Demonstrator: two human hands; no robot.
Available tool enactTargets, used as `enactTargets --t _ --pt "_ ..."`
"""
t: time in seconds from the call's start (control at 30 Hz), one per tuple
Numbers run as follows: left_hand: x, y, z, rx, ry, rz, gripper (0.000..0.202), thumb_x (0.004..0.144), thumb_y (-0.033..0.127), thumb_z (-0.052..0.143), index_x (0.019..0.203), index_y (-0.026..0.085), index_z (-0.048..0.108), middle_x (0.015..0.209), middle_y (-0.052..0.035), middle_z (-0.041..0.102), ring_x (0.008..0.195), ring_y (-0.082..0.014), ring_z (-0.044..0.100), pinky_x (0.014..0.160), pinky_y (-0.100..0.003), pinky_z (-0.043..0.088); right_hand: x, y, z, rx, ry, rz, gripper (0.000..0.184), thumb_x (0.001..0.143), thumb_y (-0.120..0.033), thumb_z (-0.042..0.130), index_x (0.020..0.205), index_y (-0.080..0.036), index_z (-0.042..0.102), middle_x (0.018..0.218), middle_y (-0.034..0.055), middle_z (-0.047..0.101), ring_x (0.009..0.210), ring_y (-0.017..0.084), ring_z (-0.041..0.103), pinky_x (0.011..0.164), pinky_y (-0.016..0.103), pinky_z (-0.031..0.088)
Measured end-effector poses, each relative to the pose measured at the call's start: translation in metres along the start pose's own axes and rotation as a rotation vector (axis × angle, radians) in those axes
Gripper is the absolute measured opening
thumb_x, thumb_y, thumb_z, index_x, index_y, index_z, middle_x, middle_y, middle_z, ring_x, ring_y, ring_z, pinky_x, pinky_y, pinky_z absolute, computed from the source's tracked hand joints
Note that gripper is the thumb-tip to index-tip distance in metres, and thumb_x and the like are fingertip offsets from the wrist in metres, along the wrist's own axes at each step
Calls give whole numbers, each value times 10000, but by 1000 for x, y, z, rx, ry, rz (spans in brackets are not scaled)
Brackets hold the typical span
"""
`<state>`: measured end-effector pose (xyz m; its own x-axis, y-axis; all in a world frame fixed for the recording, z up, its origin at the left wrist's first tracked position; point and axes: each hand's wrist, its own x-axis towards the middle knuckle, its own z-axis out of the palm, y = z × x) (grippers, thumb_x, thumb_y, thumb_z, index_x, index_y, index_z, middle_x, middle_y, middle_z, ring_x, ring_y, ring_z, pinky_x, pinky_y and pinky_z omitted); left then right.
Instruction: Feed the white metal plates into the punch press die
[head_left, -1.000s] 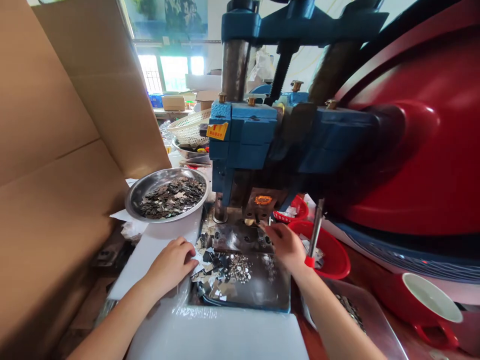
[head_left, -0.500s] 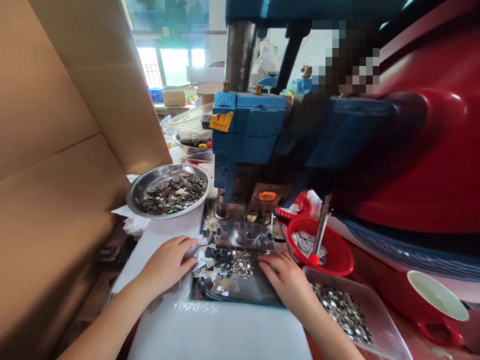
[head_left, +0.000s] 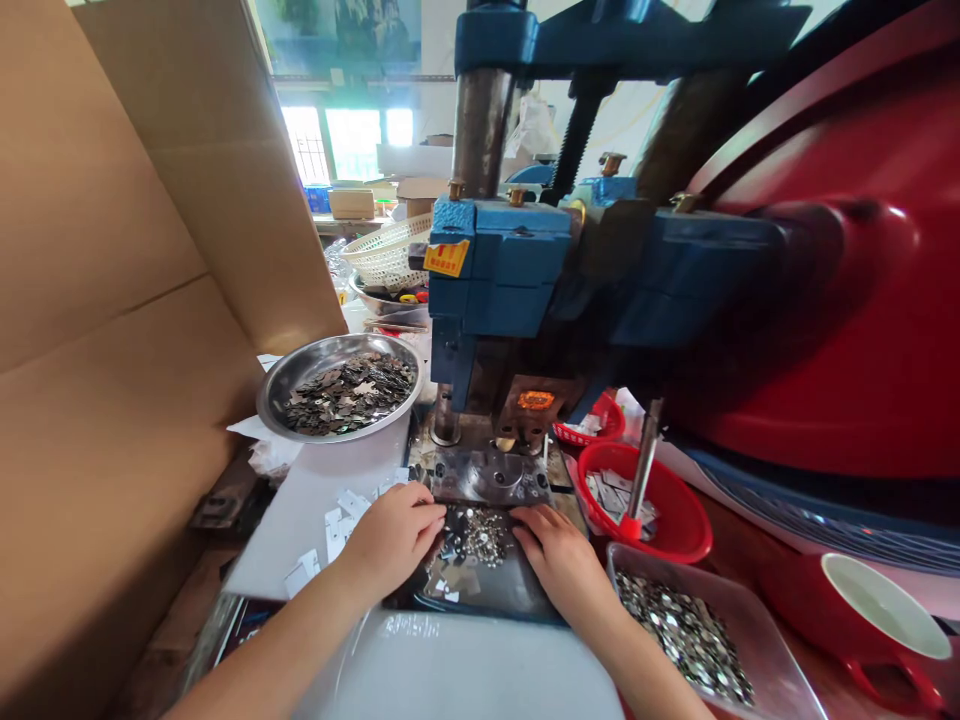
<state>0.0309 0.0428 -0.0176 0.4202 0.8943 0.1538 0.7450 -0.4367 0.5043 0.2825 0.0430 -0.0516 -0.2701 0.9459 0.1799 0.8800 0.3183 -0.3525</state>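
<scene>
My left hand [head_left: 396,535] rests at the left edge of a small pile below the press, its fingers curled and thumb drawn close to them. What its fingertips hold, if anything, is hidden. My right hand [head_left: 564,555] lies to the right of the pile, thumb and fingers apart, with nothing visible in it. Between the hands are small shiny metal pieces [head_left: 484,537] and some dark flat plates [head_left: 452,545]. Behind them is the metal die block [head_left: 491,478] of the blue press [head_left: 499,265]. White flat plates [head_left: 336,535] lie scattered left of my left hand.
A steel bowl [head_left: 266,405] of dark metal plates stands at the left. On the right are a red basket [head_left: 694,535] with pale plates, a clear bin [head_left: 784,670] of shiny parts and a red mug [head_left: 817,630]. Cardboard [head_left: 150,230] walls the left; a red wheel [head_left: 817,330] fills the right.
My left hand has moved right and its thumb and fingers have closed together. White plates now lie spread on the pale surface left of it. My right hand has barely moved.
</scene>
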Motion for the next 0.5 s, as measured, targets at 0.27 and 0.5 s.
enactTargets --t 0.27,0.5 --pt "4 22 1 -399 151 -197 310 857 215 449 1095 242 646 1056 -41 672 973 -192 602 886 -331 460 -4 12 9 -155 133 -167 253 863 -162 426 787 -210 662 779 53 664 732 196 603 720 330 455" --pt "8 36 9 -547 81 -308 206 799 220 507 923 214 671 776 6 686 688 -146 614 645 -247 467 23 9 -9 103 393 -36 307 888 -395 398 857 -216 646 866 68 628 836 220 585 761 361 468"
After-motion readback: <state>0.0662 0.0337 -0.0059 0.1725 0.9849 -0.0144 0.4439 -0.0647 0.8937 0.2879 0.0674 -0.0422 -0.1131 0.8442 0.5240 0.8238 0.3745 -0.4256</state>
